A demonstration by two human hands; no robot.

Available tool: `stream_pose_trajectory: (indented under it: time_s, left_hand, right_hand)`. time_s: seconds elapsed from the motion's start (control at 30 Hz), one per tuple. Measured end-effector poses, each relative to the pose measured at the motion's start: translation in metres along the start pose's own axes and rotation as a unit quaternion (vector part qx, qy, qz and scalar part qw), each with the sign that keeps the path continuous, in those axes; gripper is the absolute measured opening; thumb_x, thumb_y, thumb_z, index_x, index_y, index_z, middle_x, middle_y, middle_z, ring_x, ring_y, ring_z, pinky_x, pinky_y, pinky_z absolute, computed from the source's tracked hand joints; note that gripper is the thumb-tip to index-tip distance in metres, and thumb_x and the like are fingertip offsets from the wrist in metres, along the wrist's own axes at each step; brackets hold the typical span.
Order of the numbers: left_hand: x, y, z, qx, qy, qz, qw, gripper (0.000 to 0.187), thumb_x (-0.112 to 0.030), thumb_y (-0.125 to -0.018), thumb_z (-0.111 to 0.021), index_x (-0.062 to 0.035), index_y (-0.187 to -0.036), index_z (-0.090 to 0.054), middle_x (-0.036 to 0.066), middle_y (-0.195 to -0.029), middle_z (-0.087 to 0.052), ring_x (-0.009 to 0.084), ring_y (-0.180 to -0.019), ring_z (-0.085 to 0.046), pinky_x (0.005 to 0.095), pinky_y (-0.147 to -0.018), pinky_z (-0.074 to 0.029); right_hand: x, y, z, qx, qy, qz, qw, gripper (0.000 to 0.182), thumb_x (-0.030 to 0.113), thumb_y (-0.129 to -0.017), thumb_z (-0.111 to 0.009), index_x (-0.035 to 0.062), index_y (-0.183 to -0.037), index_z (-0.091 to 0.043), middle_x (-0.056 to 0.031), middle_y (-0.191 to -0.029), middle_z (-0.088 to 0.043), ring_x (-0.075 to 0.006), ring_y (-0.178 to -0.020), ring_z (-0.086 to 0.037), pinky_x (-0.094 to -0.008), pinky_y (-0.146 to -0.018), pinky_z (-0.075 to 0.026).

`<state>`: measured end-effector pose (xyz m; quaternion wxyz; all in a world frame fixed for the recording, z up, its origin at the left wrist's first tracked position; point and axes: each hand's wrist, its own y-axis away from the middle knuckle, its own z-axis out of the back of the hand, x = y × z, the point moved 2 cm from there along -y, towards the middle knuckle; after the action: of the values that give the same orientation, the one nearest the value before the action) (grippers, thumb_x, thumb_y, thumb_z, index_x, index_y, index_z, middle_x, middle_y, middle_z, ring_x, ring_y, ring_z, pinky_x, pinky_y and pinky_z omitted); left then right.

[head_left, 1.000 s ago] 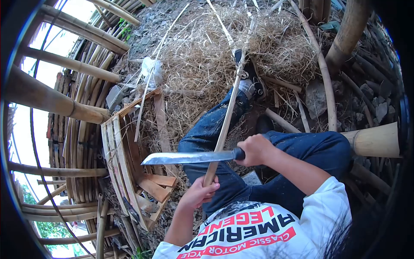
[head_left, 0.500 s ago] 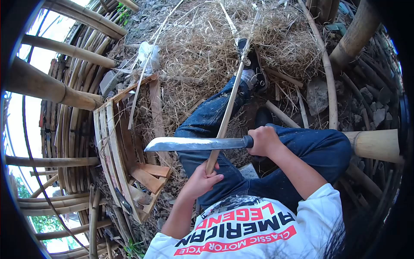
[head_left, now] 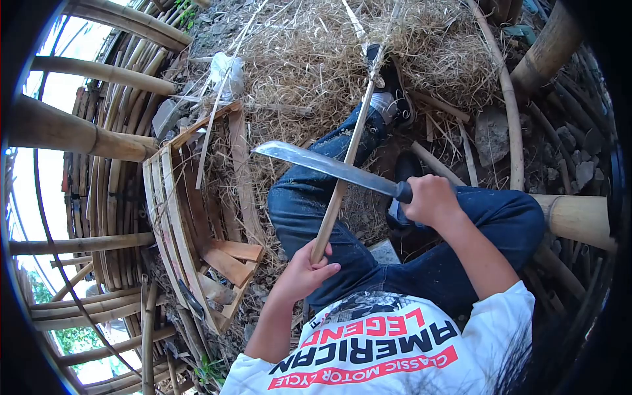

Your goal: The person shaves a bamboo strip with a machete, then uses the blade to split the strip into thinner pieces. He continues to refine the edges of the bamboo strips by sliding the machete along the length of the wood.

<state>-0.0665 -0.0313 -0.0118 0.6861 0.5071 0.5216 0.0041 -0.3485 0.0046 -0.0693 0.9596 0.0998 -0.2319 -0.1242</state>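
My left hand (head_left: 308, 274) is wrapped round the lower end of a long bamboo strip (head_left: 350, 158), which runs up past my shoe (head_left: 397, 99). In my right hand (head_left: 431, 201) is the dark handle of a machete (head_left: 322, 164). Its long blade points to the upper left and lies across the strip, well above my left hand. Whether the edge touches the strip cannot be made out.
A wooden crate (head_left: 172, 224) lies left of my legs, with a plastic bag (head_left: 227, 78) beyond it. Shavings (head_left: 303, 79) cover the ground ahead. Bamboo poles (head_left: 105, 78) stand at the left; another pole (head_left: 510, 105) and stones (head_left: 490, 136) lie right.
The machete has moved up the strip, away from my left hand, and its blade has turned from nearly level to slanting. My right hand has shifted right and slightly up. My left hand stays nearly in place.
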Motion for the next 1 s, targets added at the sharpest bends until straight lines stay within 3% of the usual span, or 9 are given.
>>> stream_pose_trajectory:
  time_s: [0.2, 0.3, 0.4, 0.6, 0.63, 0.7, 0.77, 0.87, 1.0]
  left_hand:
    - [-0.001, -0.006, -0.005, -0.003, -0.031, -0.009, 0.999, 0.03, -0.002, -0.086, -0.069, -0.0076, -0.107, -0.048, -0.011, -0.065, -0.031, -0.001, -0.052, -0.032, 0.0182, -0.043, -0.028]
    - [0.005, 0.002, 0.007, -0.011, -0.042, -0.015, 0.999, 0.031, -0.001, -0.086, -0.069, -0.0058, -0.109, -0.049, -0.011, -0.066, -0.03, 0.0001, -0.055, -0.03, 0.0191, -0.047, -0.027]
    - [0.003, 0.007, 0.009, -0.018, -0.041, -0.056, 0.997, 0.031, 0.0, -0.085, -0.068, -0.0047, -0.109, -0.049, -0.01, -0.066, -0.03, 0.0013, -0.057, -0.029, 0.02, -0.051, -0.026]
    - [0.002, 0.007, 0.011, -0.03, -0.118, -0.084, 0.989, 0.018, -0.012, -0.096, -0.059, -0.0082, -0.109, -0.048, -0.01, -0.066, -0.033, -0.0001, -0.05, -0.03, 0.0198, -0.041, -0.025]
    - [0.002, 0.008, 0.012, -0.03, -0.119, -0.083, 0.989, 0.018, -0.012, -0.096, -0.059, -0.0082, -0.109, -0.048, -0.01, -0.066, -0.033, -0.0001, -0.05, -0.03, 0.0198, -0.041, -0.025]
    - [0.003, 0.01, 0.012, 0.018, 0.092, 0.011, 0.996, 0.012, -0.022, -0.102, -0.049, -0.0107, -0.107, -0.049, -0.009, -0.066, -0.032, 0.0007, -0.049, -0.027, 0.0191, -0.041, -0.022]
    - [0.0, 0.01, 0.011, 0.001, 0.102, 0.029, 0.994, 0.013, -0.024, -0.104, -0.044, -0.0118, -0.106, -0.049, -0.009, -0.066, -0.032, 0.0011, -0.049, -0.026, 0.019, -0.041, -0.021]
    - [0.001, 0.008, 0.015, 0.007, 0.117, 0.045, 0.992, 0.016, -0.026, -0.106, -0.039, -0.0131, -0.105, -0.048, -0.008, -0.066, -0.03, 0.0018, -0.048, -0.024, 0.0191, -0.041, -0.02]
    - [0.004, 0.006, 0.007, 0.001, 0.072, 0.037, 0.997, 0.017, -0.026, -0.105, -0.039, -0.0118, -0.106, -0.047, -0.008, -0.065, -0.028, 0.003, -0.048, -0.023, 0.0205, -0.041, -0.019]
  right_hand:
    - [0.045, 0.035, -0.01, 0.062, -0.042, 0.078, 0.994, 0.02, 0.027, -0.064, -0.072, 0.0087, -0.072, -0.066, -0.019, -0.071, -0.067, -0.0363, -0.071, -0.067, -0.0458, -0.07, -0.055]
    - [0.02, 0.03, -0.021, -0.019, -0.029, 0.044, 0.998, 0.019, 0.025, -0.064, -0.071, 0.008, -0.073, -0.068, -0.0184, -0.067, -0.066, -0.0368, -0.068, -0.067, -0.046, -0.069, -0.055]
    - [0.013, 0.023, -0.016, -0.011, -0.043, 0.013, 0.999, 0.02, 0.024, -0.065, -0.07, 0.007, -0.075, -0.069, -0.0196, -0.07, -0.066, -0.0387, -0.07, -0.067, -0.0473, -0.071, -0.055]
    - [0.046, 0.048, -0.012, 0.036, -0.049, 0.011, 0.998, 0.021, 0.026, -0.065, -0.071, 0.0074, -0.073, -0.067, -0.02, -0.071, -0.067, -0.0391, -0.071, -0.067, -0.0476, -0.071, -0.054]
    - [0.037, 0.044, -0.015, -0.007, -0.051, 0.031, 0.998, 0.021, 0.027, -0.065, -0.071, 0.0081, -0.073, -0.067, -0.0192, -0.071, -0.066, -0.0388, -0.071, -0.066, -0.0478, -0.069, -0.054]
    - [0.023, 0.035, -0.014, 0.004, -0.016, -0.01, 1.0, 0.021, 0.026, -0.065, -0.072, 0.0088, -0.078, -0.068, -0.0172, -0.072, -0.068, -0.0354, -0.073, -0.069, -0.0453, -0.072, -0.055]
    - [0.022, 0.034, -0.019, 0.002, -0.023, -0.014, 1.0, 0.022, 0.026, -0.066, -0.072, 0.0084, -0.078, -0.068, -0.0169, -0.071, -0.068, -0.0348, -0.073, -0.069, -0.0453, -0.072, -0.054]
    - [0.04, 0.049, -0.019, -0.03, -0.039, -0.009, 0.999, 0.027, 0.033, -0.07, -0.073, 0.0068, -0.074, -0.067, -0.0191, -0.066, -0.065, -0.0374, -0.066, -0.066, -0.0476, -0.066, -0.054]
    - [0.065, 0.058, -0.009, 0.016, -0.056, 0.029, 0.998, 0.05, 0.054, -0.075, -0.069, 0.004, -0.076, -0.067, -0.0192, -0.066, -0.066, -0.0353, -0.064, -0.068, -0.0437, -0.063, -0.055]
